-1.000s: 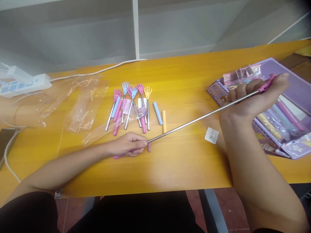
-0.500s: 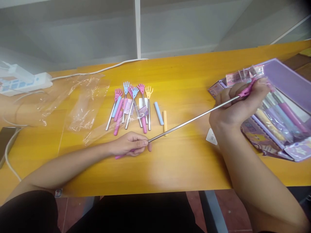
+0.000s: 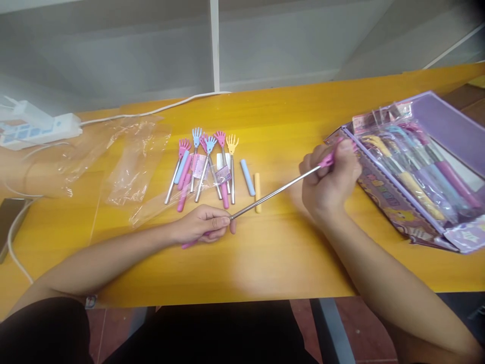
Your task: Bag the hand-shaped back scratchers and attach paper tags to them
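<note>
A telescopic back scratcher [image 3: 276, 193] with a steel rod is stretched between my two hands, slanting up to the right. My left hand [image 3: 202, 225] is closed around its pink handle, whose end pokes out below the fingers. At the other end, my right hand [image 3: 329, 182] grips the pink hand-shaped head, mostly hidden by the fingers. Beyond my left hand lie several back scratchers with pink, blue and yellow heads, such as a yellow one [image 3: 232, 146]. A loose blue handle tube [image 3: 247, 177] and a yellow handle tube [image 3: 258, 193] lie beside them.
A purple display box [image 3: 447, 114] with several bagged back scratchers stands at the right. Clear plastic bags [image 3: 131, 172] lie left of the pile. A white power strip [image 3: 60, 129] with cables sits at the far left, near a dark flat object [image 3: 11, 220].
My right hand has moved left and down, away from over the box, and the rod between my hands has become shorter. My left hand has hardly moved.
</note>
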A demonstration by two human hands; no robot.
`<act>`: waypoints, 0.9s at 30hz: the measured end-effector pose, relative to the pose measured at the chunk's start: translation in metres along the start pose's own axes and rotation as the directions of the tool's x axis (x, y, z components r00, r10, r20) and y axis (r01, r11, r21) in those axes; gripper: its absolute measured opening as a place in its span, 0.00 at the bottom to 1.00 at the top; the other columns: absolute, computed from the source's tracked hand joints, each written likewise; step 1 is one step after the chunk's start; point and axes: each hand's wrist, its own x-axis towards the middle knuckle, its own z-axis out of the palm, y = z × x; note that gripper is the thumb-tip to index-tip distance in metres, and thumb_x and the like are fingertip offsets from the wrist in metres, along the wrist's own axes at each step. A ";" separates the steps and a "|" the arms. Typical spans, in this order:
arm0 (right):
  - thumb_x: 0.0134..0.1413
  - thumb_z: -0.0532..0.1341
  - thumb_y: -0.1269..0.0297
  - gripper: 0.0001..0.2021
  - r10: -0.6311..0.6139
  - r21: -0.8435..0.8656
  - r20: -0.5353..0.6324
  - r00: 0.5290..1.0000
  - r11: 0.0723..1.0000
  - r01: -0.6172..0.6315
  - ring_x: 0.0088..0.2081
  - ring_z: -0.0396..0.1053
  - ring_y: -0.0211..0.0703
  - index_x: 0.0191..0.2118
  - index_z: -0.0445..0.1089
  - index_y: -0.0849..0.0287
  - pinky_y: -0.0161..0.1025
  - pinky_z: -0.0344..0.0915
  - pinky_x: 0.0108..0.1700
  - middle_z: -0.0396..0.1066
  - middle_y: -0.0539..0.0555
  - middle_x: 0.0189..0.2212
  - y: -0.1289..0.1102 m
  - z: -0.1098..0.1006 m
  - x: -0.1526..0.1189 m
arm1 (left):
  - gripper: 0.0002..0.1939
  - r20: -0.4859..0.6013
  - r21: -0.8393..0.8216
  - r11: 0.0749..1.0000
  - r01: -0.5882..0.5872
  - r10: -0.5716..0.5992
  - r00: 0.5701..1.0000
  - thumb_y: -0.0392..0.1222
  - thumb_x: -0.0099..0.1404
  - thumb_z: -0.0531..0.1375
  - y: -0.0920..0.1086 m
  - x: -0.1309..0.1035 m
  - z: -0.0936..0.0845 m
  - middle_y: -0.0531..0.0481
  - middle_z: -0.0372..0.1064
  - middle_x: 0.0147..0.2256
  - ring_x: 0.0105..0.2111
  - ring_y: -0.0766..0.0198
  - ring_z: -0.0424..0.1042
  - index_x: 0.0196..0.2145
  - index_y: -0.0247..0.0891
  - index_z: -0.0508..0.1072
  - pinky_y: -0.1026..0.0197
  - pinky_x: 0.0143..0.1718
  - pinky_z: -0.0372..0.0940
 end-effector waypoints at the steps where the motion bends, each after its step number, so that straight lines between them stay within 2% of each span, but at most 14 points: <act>1: 0.66 0.67 0.45 0.31 0.023 0.000 0.044 0.999 1.000 -0.023 0.17 0.41 0.32 0.19 0.54 0.54 0.37 0.37 0.20 0.46 0.42 0.16 0.001 0.006 -0.008 | 0.20 -0.003 -0.005 1.000 -0.006 0.006 1.000 0.55 0.77 0.62 -0.001 0.000 0.000 0.62 0.55 0.20 0.16 0.74 0.48 0.41 0.31 0.75 0.68 0.16 0.42; 3: 0.68 0.66 0.46 0.31 0.090 0.011 0.122 0.988 0.996 -0.092 0.17 0.42 0.32 0.19 0.55 0.55 0.37 0.39 0.20 0.46 0.42 0.16 0.002 0.016 -0.024 | 0.20 0.003 -0.007 1.000 -0.012 0.012 1.000 0.55 0.77 0.62 -0.001 -0.001 0.000 0.61 0.56 0.20 0.16 0.74 0.48 0.40 0.31 0.74 0.68 0.16 0.42; 5: 0.70 0.64 0.46 0.30 0.086 0.011 0.137 0.987 0.996 -0.088 0.18 0.43 0.33 0.20 0.56 0.54 0.37 0.41 0.21 0.46 0.43 0.17 0.002 0.022 -0.041 | 0.21 0.013 -0.020 1.000 -0.017 0.017 1.000 0.56 0.76 0.63 -0.002 -0.001 0.001 0.61 0.55 0.19 0.16 0.74 0.47 0.39 0.32 0.74 0.68 0.16 0.42; 7: 0.72 0.63 0.46 0.29 0.065 -0.017 0.165 0.984 0.998 -0.063 0.19 0.47 0.35 0.21 0.59 0.55 0.38 0.43 0.22 0.49 0.44 0.17 0.001 0.024 -0.059 | 0.23 0.023 -0.038 0.999 -0.015 0.016 1.000 0.58 0.75 0.64 -0.002 -0.001 0.003 0.61 0.54 0.19 0.17 0.74 0.47 0.37 0.32 0.73 0.68 0.17 0.42; 9: 0.75 0.59 0.48 0.26 0.101 -0.099 0.230 0.968 0.992 -0.080 0.21 0.53 0.37 0.24 0.65 0.55 0.39 0.49 0.25 0.55 0.47 0.20 0.001 0.026 -0.080 | 0.24 0.041 -0.048 0.999 -0.023 0.025 0.999 0.59 0.74 0.65 -0.001 0.000 0.006 0.61 0.54 0.19 0.17 0.74 0.47 0.35 0.32 0.72 0.68 0.17 0.43; 11: 0.77 0.56 0.49 0.25 0.135 -0.218 0.357 0.924 0.974 -0.058 0.25 0.61 0.41 0.27 0.69 0.55 0.41 0.57 0.28 0.60 0.50 0.22 0.001 0.028 -0.099 | 0.24 0.080 -0.047 0.998 -0.039 0.042 0.996 0.59 0.74 0.65 0.000 0.000 0.008 0.61 0.54 0.19 0.17 0.74 0.48 0.34 0.33 0.72 0.68 0.17 0.44; 12: 0.77 0.56 0.49 0.24 0.167 -0.252 0.453 0.876 0.966 -0.054 0.25 0.62 0.41 0.28 0.70 0.55 0.41 0.59 0.29 0.61 0.50 0.22 0.002 0.029 -0.106 | 0.24 0.099 -0.047 0.998 -0.048 0.052 0.994 0.58 0.75 0.64 0.000 0.000 0.009 0.61 0.54 0.19 0.16 0.74 0.48 0.34 0.33 0.72 0.68 0.16 0.44; 13: 0.77 0.56 0.49 0.24 0.183 -0.262 0.498 0.848 0.964 -0.055 0.24 0.62 0.41 0.27 0.69 0.55 0.41 0.61 0.29 0.60 0.49 0.21 0.002 0.031 -0.111 | 0.23 0.112 -0.046 0.997 -0.055 0.060 0.992 0.58 0.75 0.64 0.001 -0.001 0.009 0.61 0.54 0.19 0.16 0.74 0.49 0.34 0.33 0.72 0.68 0.16 0.45; 15: 0.77 0.55 0.50 0.25 0.202 -0.269 0.551 0.810 0.961 -0.057 0.24 0.63 0.41 0.28 0.70 0.55 0.41 0.62 0.29 0.60 0.49 0.21 0.004 0.034 -0.115 | 0.23 0.103 -0.034 0.998 -0.062 0.065 0.993 0.58 0.76 0.63 0.000 -0.002 0.008 0.61 0.55 0.19 0.15 0.74 0.50 0.34 0.34 0.71 0.69 0.14 0.46; 19: 0.79 0.52 0.50 0.26 0.229 -0.293 0.570 0.789 0.954 -0.065 0.28 0.66 0.43 0.28 0.69 0.55 0.40 0.62 0.30 0.61 0.50 0.22 0.010 0.035 -0.104 | 0.22 0.042 0.032 0.999 -0.018 0.017 0.999 0.58 0.78 0.60 -0.001 -0.001 0.001 0.61 0.60 0.20 0.12 0.75 0.52 0.39 0.34 0.72 0.69 0.12 0.47; 24: 0.77 0.55 0.52 0.24 0.156 -0.265 0.567 0.809 0.964 0.000 0.26 0.63 0.41 0.27 0.68 0.55 0.40 0.61 0.30 0.60 0.49 0.21 0.015 0.029 -0.096 | 0.25 0.067 0.089 0.996 0.030 -0.037 0.997 0.62 0.77 0.59 0.002 0.002 -0.005 0.57 0.67 0.23 0.13 0.73 0.60 0.43 0.32 0.74 0.69 0.14 0.53; 27: 0.77 0.56 0.52 0.22 0.099 -0.243 0.547 0.831 0.969 0.045 0.27 0.64 0.41 0.29 0.69 0.56 0.41 0.63 0.31 0.64 0.51 0.25 0.013 0.029 -0.093 | 0.25 0.077 0.151 0.988 0.030 -0.042 0.996 0.62 0.77 0.59 0.004 0.002 -0.005 0.56 0.67 0.24 0.15 0.74 0.61 0.41 0.32 0.74 0.70 0.16 0.55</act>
